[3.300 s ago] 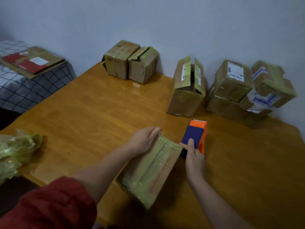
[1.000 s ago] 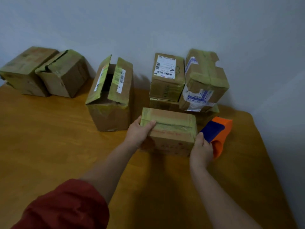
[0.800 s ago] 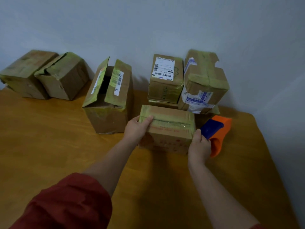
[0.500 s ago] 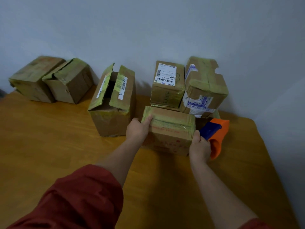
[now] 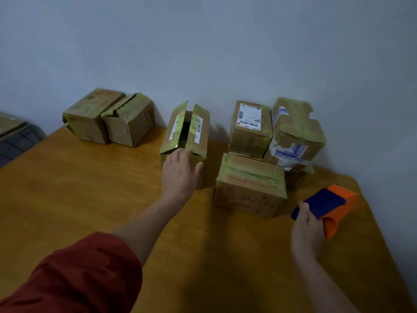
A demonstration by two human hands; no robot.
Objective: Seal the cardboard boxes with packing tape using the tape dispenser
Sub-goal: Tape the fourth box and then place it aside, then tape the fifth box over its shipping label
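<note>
A taped cardboard box (image 5: pixel 249 186) lies on the wooden table (image 5: pixel 79 193) in front of a stack of boxes. To its left stands an unsealed box (image 5: pixel 188 129) with both top flaps up. My left hand (image 5: pixel 180 175) is spread flat, fingers straight, right at the front of that unsealed box below its flaps. My right hand (image 5: pixel 306 231) grips the blue and orange tape dispenser (image 5: pixel 327 205) to the right of the taped box, low over the table.
Two closed boxes (image 5: pixel 108 118) sit at the back left against the wall. A stack of labelled boxes (image 5: pixel 277 129) fills the back right corner. The table's right edge runs close past the dispenser. A checked surface (image 5: pixel 15 141) shows at far left.
My left hand let go of the taped box and moved left to the unsealed box. My right hand drew back from the taped box with the dispenser. The taped box stays by the stack.
</note>
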